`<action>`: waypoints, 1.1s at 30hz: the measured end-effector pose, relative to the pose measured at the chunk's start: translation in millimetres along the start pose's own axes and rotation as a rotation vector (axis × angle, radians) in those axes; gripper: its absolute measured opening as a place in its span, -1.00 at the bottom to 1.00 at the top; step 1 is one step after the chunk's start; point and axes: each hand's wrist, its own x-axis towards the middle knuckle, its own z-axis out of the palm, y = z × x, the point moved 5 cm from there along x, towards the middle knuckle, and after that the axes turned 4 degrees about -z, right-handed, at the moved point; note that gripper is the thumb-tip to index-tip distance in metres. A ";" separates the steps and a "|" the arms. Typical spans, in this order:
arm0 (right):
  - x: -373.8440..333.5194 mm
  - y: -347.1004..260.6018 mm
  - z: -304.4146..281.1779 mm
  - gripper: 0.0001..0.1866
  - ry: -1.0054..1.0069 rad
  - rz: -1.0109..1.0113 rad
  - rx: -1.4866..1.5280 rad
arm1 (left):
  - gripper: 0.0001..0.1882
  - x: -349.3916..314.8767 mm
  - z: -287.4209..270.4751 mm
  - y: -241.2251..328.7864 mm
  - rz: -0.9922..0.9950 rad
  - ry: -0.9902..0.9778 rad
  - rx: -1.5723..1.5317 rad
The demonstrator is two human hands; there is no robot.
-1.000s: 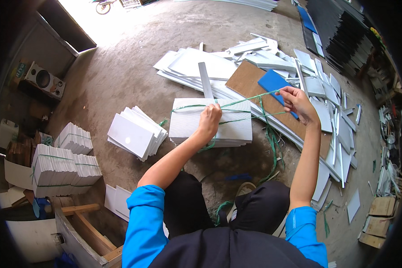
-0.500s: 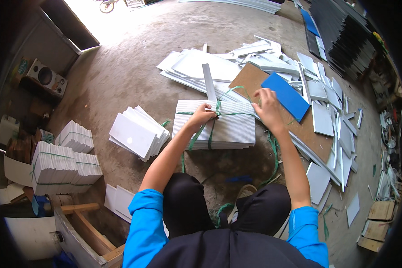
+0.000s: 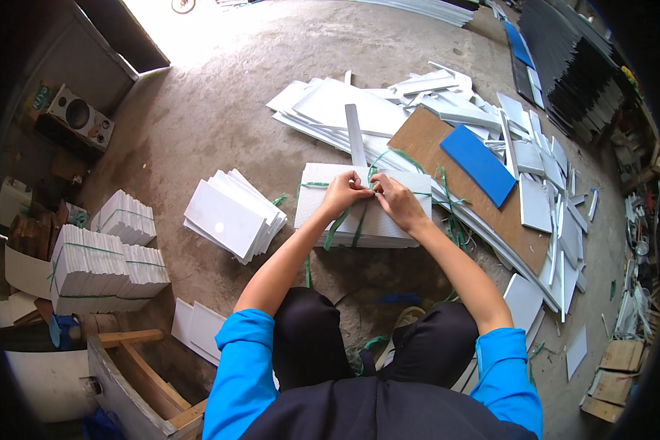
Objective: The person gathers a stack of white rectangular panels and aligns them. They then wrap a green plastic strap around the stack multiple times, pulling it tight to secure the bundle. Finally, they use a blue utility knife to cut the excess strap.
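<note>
A stack of white ribbed panels (image 3: 389, 213) lies on the floor in front of my knees, with green twine (image 3: 338, 229) passed around it lengthwise and crosswise. My left hand (image 3: 345, 192) is closed in a pinch on the twine, over the middle of the stack's top. Right beside it my right hand (image 3: 397, 199) pinches the twine too, and the fingertips of both hands nearly meet where the strands cross. The fingers cover the crossing itself. A loose loop of twine arcs past the stack's far edge, and more strands hang off its right side.
Left of the stack sits a loose pile of white panels (image 3: 227, 214). Tied bundles (image 3: 92, 268) stand farther left, behind a wooden frame (image 3: 143, 370). White offcuts (image 3: 337, 103), a brown board (image 3: 425, 139) and a blue panel (image 3: 478, 165) lie beyond and to the right.
My right hand has come left and down from the stack's far right corner to meet my left hand at the middle. The view has shifted slightly.
</note>
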 end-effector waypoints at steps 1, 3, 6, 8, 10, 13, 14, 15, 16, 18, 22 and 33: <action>-0.9 -0.3 -1.7 -0.66 0.007 0.027 -0.011 | -0.77 -6.5 -0.5 13.2 0.045 0.061 0.195; -1.7 3.5 -5.3 -0.67 0.101 0.109 -0.003 | -0.70 -10.1 -0.2 21.4 0.259 0.169 0.426; -3.9 15.8 -11.8 -0.66 0.306 0.264 0.131 | -0.70 -19.5 10.9 35.4 0.293 0.149 0.562; -3.9 20.8 -5.6 -0.66 0.360 0.342 0.329 | -0.78 -22.0 11.4 38.9 0.324 0.216 0.542; -6.1 24.1 -2.0 -0.65 0.430 0.346 0.473 | -0.84 -21.8 11.5 42.3 0.340 0.289 0.521; -11.4 30.5 -1.8 -0.64 0.437 0.390 0.563 | -0.87 -24.4 16.6 46.8 0.309 0.271 0.638; -12.7 33.1 -3.5 -0.64 0.419 0.371 0.517 | -0.87 -26.1 15.3 52.6 0.402 0.311 0.664; -14.0 35.5 -5.4 -0.64 0.401 0.352 0.472 | -0.87 -27.5 12.9 58.5 0.496 0.351 0.688; -12.2 34.8 -5.3 -0.63 0.362 0.326 0.457 | -0.86 -29.6 10.0 63.9 0.588 0.393 0.715; -8.9 33.2 -4.9 -0.61 0.282 0.275 0.426 | -0.79 -19.5 2.8 59.3 0.391 0.313 0.436; -13.8 39.2 4.3 -0.60 0.183 0.214 0.418 | -0.69 -8.4 -4.2 49.8 0.038 0.116 0.029; -1.9 13.6 1.4 -0.60 0.163 0.113 0.264 | -0.68 -28.0 -21.8 62.7 0.016 -0.052 -0.151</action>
